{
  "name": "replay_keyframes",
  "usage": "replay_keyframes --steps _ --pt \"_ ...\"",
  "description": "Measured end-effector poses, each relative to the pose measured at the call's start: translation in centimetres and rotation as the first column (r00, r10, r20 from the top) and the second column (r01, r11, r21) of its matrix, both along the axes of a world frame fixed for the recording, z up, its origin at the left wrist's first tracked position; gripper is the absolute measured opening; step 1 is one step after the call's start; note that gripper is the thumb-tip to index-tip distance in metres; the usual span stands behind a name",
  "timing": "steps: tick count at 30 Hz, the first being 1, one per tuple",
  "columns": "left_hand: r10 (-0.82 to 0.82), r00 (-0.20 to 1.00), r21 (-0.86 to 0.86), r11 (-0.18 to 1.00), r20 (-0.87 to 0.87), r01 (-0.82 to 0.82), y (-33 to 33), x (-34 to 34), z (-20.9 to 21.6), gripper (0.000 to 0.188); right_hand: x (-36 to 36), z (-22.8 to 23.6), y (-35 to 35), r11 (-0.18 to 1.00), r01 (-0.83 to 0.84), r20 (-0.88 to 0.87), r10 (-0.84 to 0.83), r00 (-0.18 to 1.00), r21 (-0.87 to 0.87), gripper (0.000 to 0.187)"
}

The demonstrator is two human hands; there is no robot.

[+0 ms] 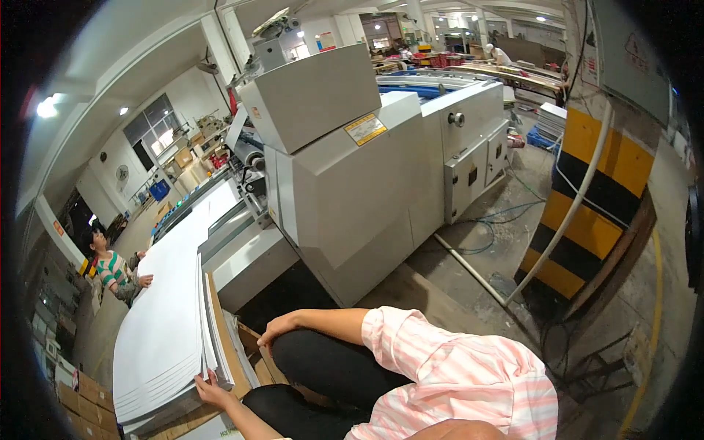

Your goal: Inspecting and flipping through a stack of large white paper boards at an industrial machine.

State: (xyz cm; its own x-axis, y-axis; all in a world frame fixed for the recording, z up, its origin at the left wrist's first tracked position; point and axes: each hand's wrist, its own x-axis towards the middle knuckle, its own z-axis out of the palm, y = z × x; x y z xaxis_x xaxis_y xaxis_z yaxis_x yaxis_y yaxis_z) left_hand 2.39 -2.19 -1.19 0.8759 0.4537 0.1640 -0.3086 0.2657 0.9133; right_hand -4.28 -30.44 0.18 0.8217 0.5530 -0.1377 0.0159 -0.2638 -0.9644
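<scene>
A tall stack of large white sheets [158, 323] reaches from the near left toward the machine, its layers slightly fanned at the near end. My left hand [213, 390] is at the near right corner of the stack, its fingers closed on the sheet edges. Brown board [220, 330] stands along the stack's right side. Over my raised knee in black trousers hangs my right hand [273, 330], fingers loosely extended and apparently holding nothing. Across the stack, a co-worker in a striped shirt [115, 270] has hands on the sheets' far edge.
A big grey machine [359, 191] rises ahead, with rollers [254, 160] at its left end. To the right stands a yellow-and-black striped pillar [587, 198] with a pipe and cables on the floor. Brown cartons [92, 400] sit at lower left.
</scene>
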Motion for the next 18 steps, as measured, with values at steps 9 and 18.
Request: replay_keyframes --steps 9,18 --pt "0.002 0.997 0.139 0.990 0.076 -0.012 2.0 2.4 -2.4 0.037 -1.3 1.0 0.3 0.998 0.031 -0.001 -0.031 1.000 0.059 0.045" --pt "-0.004 0.998 0.136 0.991 0.065 -0.005 0.8 2.1 -2.1 0.035 -0.7 -1.3 -1.2 0.973 0.179 0.012 -0.183 0.983 0.146 0.043"
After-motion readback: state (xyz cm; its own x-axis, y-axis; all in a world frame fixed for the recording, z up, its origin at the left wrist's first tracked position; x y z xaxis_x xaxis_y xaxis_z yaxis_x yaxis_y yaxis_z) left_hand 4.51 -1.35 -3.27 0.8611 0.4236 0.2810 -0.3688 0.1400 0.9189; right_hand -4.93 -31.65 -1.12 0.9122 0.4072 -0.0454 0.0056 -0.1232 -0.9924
